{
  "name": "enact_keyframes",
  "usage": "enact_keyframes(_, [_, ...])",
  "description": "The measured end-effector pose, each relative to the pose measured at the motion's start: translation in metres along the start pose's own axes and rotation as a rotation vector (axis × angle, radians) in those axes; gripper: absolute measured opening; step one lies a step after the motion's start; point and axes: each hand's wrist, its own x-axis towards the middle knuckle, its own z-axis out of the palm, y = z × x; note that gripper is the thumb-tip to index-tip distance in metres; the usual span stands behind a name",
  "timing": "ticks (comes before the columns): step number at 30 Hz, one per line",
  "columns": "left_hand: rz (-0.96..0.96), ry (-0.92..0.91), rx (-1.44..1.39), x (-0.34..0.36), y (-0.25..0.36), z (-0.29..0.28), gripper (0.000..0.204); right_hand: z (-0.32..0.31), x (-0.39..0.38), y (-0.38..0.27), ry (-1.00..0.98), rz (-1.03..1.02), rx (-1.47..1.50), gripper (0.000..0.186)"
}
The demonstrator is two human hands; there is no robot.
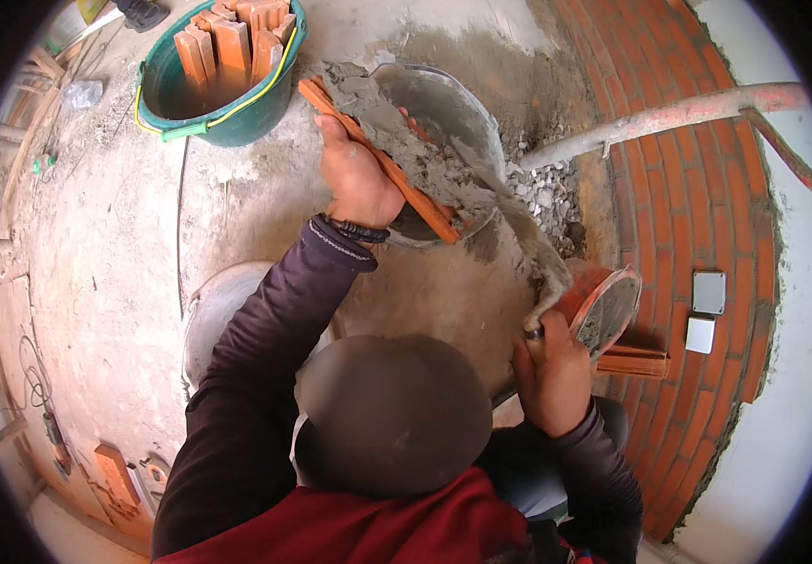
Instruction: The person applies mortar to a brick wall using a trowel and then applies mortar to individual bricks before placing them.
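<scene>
My left hand (357,171) grips a thin orange brick tile (389,169) by its edge, tilted over a mortar bucket (472,103). Wet grey mortar (378,113) lies thick across the tile's upper face. Closed around a handle, my right hand (556,378) holds a trowel (549,268). The mortar-smeared blade reaches up to the right end of the tile and seems to touch the mortar there. The fingertips of my left hand are mostly hidden behind the tile and mortar.
A green bucket (227,130) with several brick tiles stands far left. To my right are an orange bucket (603,299), a brick piece (633,362), and a brick-faced wall (688,207). A pole (669,115) slants over rubble (551,202). A pale bucket (222,305) sits beside my left forearm.
</scene>
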Motion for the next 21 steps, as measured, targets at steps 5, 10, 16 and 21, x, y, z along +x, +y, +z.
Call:
enact_keyframes(5, [-0.141,0.0,0.0,0.003,0.005,-0.003,0.069,-0.018,-0.005,0.003,-0.054,-0.02,0.132,0.024])
enact_keyframes(10, [-0.204,-0.016,0.042,0.003,0.013,0.002,0.07,-0.059,-0.007,0.013,-0.079,0.154,0.417,0.01])
enact_keyframes(16, [-0.224,-0.058,0.017,0.001,0.014,0.006,0.072,-0.07,0.001,0.017,-0.313,0.041,0.131,0.012])
enact_keyframes(21, [-0.196,-0.075,0.08,0.0,0.01,0.005,0.071,-0.071,0.002,0.015,-0.403,0.053,0.007,0.016])
